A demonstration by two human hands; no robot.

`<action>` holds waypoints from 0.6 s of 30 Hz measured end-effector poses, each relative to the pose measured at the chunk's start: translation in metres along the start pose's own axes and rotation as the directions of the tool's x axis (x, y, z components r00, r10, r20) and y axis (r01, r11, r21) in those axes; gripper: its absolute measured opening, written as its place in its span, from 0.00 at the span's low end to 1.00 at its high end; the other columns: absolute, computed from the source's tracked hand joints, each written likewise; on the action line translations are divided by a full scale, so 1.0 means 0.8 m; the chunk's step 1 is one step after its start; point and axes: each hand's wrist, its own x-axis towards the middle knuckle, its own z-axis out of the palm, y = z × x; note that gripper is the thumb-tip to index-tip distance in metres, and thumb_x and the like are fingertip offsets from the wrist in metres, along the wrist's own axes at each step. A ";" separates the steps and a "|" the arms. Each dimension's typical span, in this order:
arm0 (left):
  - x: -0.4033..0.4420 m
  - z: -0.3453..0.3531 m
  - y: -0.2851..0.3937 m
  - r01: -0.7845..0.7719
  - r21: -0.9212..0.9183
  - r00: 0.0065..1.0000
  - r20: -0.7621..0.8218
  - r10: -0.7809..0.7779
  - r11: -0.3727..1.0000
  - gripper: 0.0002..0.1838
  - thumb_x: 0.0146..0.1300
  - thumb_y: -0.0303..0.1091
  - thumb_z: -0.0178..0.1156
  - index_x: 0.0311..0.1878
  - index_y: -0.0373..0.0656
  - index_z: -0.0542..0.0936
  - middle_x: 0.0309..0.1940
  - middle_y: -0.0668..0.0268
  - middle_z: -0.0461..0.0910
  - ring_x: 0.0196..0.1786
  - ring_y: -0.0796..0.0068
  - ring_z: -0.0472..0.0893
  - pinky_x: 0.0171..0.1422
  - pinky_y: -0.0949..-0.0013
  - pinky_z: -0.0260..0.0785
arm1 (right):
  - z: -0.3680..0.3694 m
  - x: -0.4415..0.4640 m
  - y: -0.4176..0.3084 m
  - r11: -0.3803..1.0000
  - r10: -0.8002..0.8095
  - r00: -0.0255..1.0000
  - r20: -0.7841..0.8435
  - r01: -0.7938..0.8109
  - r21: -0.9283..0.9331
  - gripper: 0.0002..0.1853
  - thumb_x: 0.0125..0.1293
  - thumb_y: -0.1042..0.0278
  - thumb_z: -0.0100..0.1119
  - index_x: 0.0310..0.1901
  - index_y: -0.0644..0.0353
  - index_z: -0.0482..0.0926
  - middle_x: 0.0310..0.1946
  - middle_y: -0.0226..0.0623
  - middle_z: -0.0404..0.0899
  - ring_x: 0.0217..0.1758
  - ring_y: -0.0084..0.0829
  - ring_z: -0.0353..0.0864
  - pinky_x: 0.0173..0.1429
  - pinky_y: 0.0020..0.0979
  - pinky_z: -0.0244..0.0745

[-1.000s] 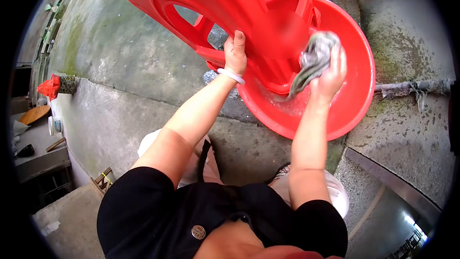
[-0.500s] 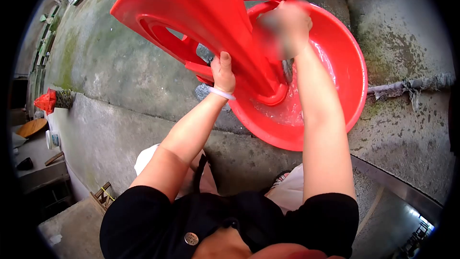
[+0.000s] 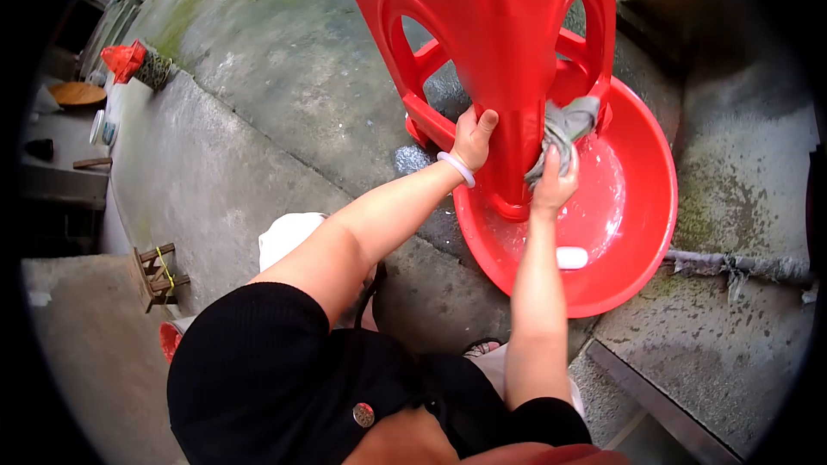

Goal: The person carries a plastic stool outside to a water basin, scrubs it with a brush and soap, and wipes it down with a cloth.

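Note:
A red plastic stool (image 3: 491, 26) stands tilted, one leg inside a round red basin (image 3: 642, 232) with shallow water. My left hand (image 3: 474, 139), with a pale bracelet at the wrist, grips the stool's leg on its left side. In my right hand (image 3: 554, 181) is a grey-green wet cloth (image 3: 568, 125), pressed against the right side of the same leg. A white oblong object (image 3: 571, 257) lies in the basin below my right hand.
A ragged wrapped pipe (image 3: 741, 265) runs along the floor right of the basin. Far left are a small wooden stool (image 3: 155, 277), a red bag (image 3: 123, 60) and a ledge with a round wooden board (image 3: 77, 93). A metal strip (image 3: 655, 396) crosses the lower right.
The stool has turned, showing two side openings. My right hand has moved down with the cloth along the leg. The view has shifted, and the white object in the basin now shows.

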 end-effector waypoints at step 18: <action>0.014 0.004 0.014 0.202 -0.077 0.976 0.101 -0.194 0.976 0.46 0.61 0.70 0.44 0.61 0.31 0.67 0.58 0.58 0.72 0.61 0.70 0.69 0.68 0.69 0.56 | -0.160 0.073 -0.156 0.765 0.167 0.954 -0.247 0.033 0.643 0.30 0.55 0.55 0.44 0.53 0.73 0.72 0.51 0.51 0.75 0.57 0.46 0.73 0.64 0.49 0.65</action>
